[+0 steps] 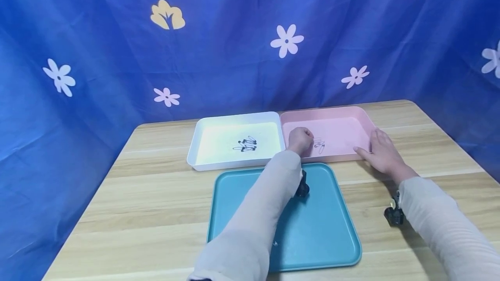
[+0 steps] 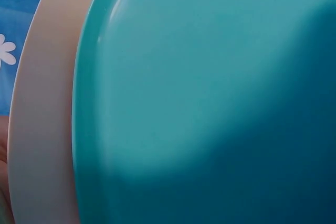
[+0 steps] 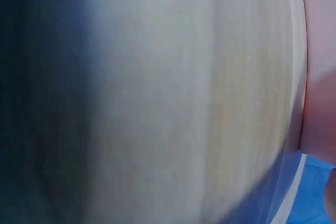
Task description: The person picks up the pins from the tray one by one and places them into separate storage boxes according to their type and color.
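My left hand [image 1: 300, 140] reaches into the pink tray [image 1: 351, 131] near its left end, fingers curled and fingertips right beside a small group of silver safety pins [image 1: 319, 145]. Whether those fingers pinch a pin I cannot tell. With fingers spread, my right hand [image 1: 382, 153] rests on the pink tray's front right corner. Several black safety pins [image 1: 247, 144] lie in a loose cluster inside the white tray [image 1: 234, 166], which stands against the pink one on the left. The left wrist view mostly shows the teal tray [image 2: 199, 77]; only a sliver of hand appears at its left edge.
Under my left forearm lies the teal tray, in front of the other two, with a tiny shiny piece [image 1: 275, 243] on it. All stand on a wooden table [image 1: 156, 211]. A blue patterned curtain [image 1: 222, 47] hangs behind.
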Available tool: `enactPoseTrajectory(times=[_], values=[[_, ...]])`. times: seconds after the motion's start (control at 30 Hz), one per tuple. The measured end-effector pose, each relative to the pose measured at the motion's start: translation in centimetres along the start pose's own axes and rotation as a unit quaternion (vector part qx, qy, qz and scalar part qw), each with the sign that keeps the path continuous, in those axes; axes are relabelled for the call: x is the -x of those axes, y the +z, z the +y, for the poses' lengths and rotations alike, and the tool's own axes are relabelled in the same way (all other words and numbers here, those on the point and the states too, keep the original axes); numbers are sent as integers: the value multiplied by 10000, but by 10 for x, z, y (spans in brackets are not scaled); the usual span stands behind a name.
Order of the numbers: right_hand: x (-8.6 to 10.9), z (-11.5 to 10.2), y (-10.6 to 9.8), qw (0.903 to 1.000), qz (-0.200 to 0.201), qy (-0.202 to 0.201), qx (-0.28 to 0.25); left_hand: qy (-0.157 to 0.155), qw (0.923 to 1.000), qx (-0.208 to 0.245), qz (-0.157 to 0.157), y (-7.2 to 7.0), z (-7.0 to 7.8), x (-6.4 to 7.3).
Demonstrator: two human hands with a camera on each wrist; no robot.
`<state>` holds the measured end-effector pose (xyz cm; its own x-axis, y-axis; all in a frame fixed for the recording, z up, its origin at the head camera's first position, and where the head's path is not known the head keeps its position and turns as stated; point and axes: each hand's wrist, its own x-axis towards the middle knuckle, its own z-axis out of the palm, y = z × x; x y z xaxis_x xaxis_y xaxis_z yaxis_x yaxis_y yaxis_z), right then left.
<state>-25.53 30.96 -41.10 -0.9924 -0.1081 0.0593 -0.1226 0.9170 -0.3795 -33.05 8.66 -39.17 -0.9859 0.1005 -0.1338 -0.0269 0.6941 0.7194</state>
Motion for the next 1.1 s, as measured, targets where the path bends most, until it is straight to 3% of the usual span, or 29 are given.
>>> enactPoseTrajectory(times=[0.23, 0.53, 1.1], values=[[1, -1, -2, 10000, -19, -13, -4, -207, 9998, 57, 33, 0, 2, 1], [-1, 0, -1, 10000, -3, 52, 8, 180, 9991, -363, 89, -8, -2, 1], [0, -4, -2, 9999, -111, 107, -70, 710, 9965, 317, -311, -39, -3, 25]])
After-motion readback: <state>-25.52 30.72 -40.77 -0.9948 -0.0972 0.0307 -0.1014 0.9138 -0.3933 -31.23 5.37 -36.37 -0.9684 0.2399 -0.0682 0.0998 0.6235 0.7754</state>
